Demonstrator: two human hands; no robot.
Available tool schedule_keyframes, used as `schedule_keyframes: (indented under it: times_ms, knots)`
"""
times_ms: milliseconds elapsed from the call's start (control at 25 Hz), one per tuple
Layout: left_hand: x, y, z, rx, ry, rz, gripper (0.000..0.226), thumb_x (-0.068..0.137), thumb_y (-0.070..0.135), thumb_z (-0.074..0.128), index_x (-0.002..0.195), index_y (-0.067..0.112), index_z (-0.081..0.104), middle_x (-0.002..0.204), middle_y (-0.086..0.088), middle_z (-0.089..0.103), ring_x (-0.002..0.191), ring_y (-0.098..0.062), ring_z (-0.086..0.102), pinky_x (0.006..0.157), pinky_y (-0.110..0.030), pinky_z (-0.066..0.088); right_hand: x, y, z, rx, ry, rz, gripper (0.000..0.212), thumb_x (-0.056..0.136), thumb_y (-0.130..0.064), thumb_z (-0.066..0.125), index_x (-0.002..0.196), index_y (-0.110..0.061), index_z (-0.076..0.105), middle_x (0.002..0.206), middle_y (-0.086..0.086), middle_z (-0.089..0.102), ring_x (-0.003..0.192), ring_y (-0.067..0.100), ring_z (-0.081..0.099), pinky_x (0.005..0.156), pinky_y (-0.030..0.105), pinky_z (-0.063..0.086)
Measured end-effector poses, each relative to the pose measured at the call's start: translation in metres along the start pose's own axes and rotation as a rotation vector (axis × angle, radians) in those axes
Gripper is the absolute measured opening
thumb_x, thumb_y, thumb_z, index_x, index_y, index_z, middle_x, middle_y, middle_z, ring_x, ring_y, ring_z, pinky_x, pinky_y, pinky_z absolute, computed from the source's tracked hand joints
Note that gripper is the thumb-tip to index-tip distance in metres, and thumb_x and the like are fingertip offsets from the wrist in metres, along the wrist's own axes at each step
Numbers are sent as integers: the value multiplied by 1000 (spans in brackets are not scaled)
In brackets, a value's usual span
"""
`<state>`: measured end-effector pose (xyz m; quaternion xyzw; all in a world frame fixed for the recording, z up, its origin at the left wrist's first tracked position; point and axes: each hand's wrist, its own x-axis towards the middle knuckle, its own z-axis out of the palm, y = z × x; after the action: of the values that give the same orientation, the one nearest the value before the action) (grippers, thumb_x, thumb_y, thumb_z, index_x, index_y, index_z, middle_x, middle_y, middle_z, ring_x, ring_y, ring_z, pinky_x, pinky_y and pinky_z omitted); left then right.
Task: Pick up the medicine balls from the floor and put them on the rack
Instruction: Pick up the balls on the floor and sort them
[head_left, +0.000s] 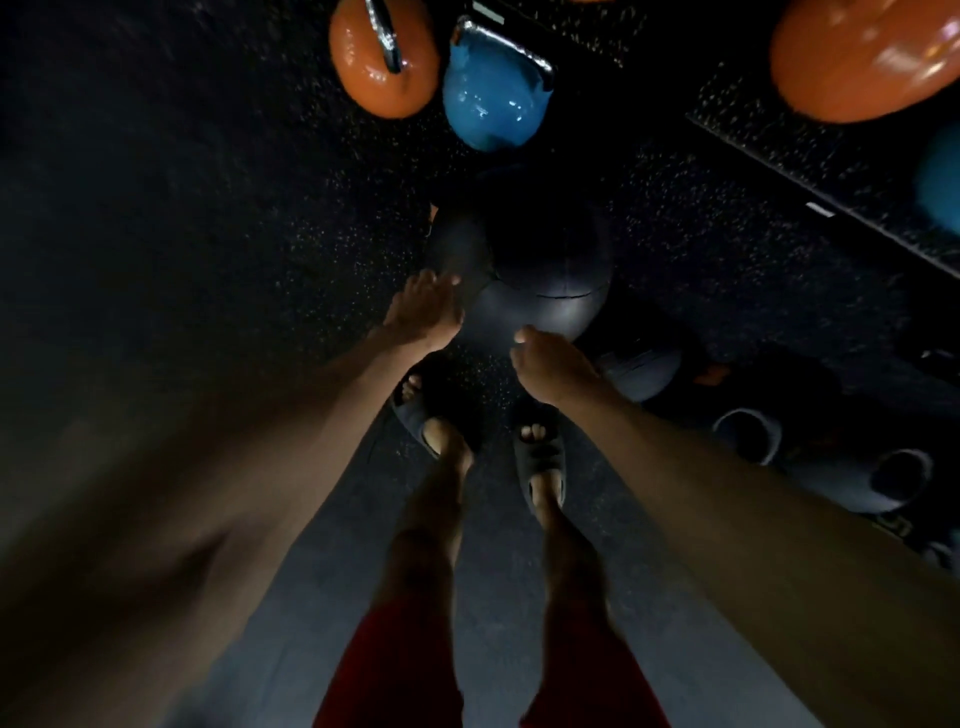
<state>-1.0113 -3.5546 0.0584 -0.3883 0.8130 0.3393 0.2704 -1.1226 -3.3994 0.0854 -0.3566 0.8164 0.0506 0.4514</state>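
Dark grey and smooth, the round medicine ball (540, 283) sits on the speckled black floor (208, 249). The left hand (423, 312) lies flat-fingered against its left flank; the right hand (550, 366) meets its near side, and I cannot tell its grip because the fingers are hidden. Squeezed between palms alone, the ball could slip and roll toward the glossy blue kettlebell (493, 104) beyond it.

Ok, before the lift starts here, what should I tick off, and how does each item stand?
1. Left hand on the medicine ball: ok, straight fingers lie against its left side.
2. Right hand gripping: cannot tell, it sits at the ball's near edge with its fingers hidden.
3. Feet clear: ok, they stand on the near side of the ball.
4. Blue kettlebell clear: ok, it stands beyond the ball, apart from it.
5. Neighbouring ball clear: cannot tell, it lies close by the right wrist.
6. Free spot on the rack: cannot tell, too dark.
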Motion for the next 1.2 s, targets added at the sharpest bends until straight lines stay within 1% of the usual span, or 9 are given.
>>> schedule_keyframes:
  times_ms: [80, 160, 240, 400, 560, 640, 840, 1040, 1200]
  knots:
    - [-51, -1, -7, 8, -18, -48, 46, 100, 29, 53, 142, 13, 44, 143, -18, 48, 133, -36, 44, 107, -51, 42, -29, -21, -12, -103, -69, -114, 30, 106, -22, 39, 122, -6, 58, 121, 19, 63, 113, 37, 61, 89, 37, 46]
    - [-97, 0, -9, -42, -51, -119, 46, 100, 30, 53, 142, 13, 45, 144, -17, 49, 133, -34, 47, 107, -49, 43, -56, -37, -22, -185, -79, -219, 24, 105, -24, 42, 107, -9, 61, 116, 16, 64, 110, 34, 61, 79, 33, 41]
    - [-155, -3, -3, -162, -42, -226, 45, 100, 31, 54, 141, 15, 48, 142, -14, 54, 130, -32, 52, 105, -44, 46, -89, -56, -28, -275, -109, -329, 29, 104, -30, 44, 113, -9, 62, 115, 15, 65, 107, 33, 62, 81, 33, 46]
    - [-269, 12, 13, -448, 19, -401, 41, 101, 31, 53, 139, 16, 51, 136, -12, 58, 123, -30, 58, 100, -40, 49, -157, -88, -42, -464, -195, -468, 37, 105, -31, 42, 133, -11, 54, 128, 18, 61, 117, 35, 59, 95, 42, 50]
    - [-368, 32, 39, -734, 119, -540, 43, 101, 24, 53, 143, 14, 47, 135, -16, 57, 119, -31, 60, 101, -42, 50, -219, -116, -31, -681, -276, -573, 32, 106, -29, 42, 130, -12, 56, 126, 16, 61, 112, 33, 61, 83, 39, 48]
    - [-412, 34, 62, -845, 152, -606, 43, 102, 27, 52, 143, 16, 46, 134, -13, 56, 117, -29, 61, 99, -42, 52, -252, -133, -13, -791, -306, -633, 32, 106, -30, 40, 129, -13, 55, 125, 15, 61, 110, 31, 62, 77, 38, 46]
    - [-495, 23, 133, -1020, 219, -766, 40, 101, 31, 53, 138, 17, 48, 135, -12, 58, 119, -29, 59, 101, -45, 50, -322, -175, 46, -1015, -339, -803, 33, 106, -32, 39, 129, -15, 56, 121, 12, 62, 105, 28, 62, 80, 39, 50]
    - [-580, -17, 192, -1213, 385, -867, 41, 102, 29, 52, 140, 15, 47, 129, -13, 61, 117, -28, 61, 100, -45, 51, -395, -217, 136, -1238, -396, -909, 28, 105, -32, 41, 123, -18, 58, 108, 6, 61, 88, 19, 61, 75, 38, 52]
    - [-653, -52, 251, -1327, 434, -920, 41, 102, 28, 51, 141, 15, 46, 129, -13, 61, 115, -29, 62, 99, -43, 52, -458, -244, 218, -1349, -427, -962, 29, 105, -32, 42, 126, -19, 56, 109, 4, 62, 88, 16, 62, 74, 36, 53]
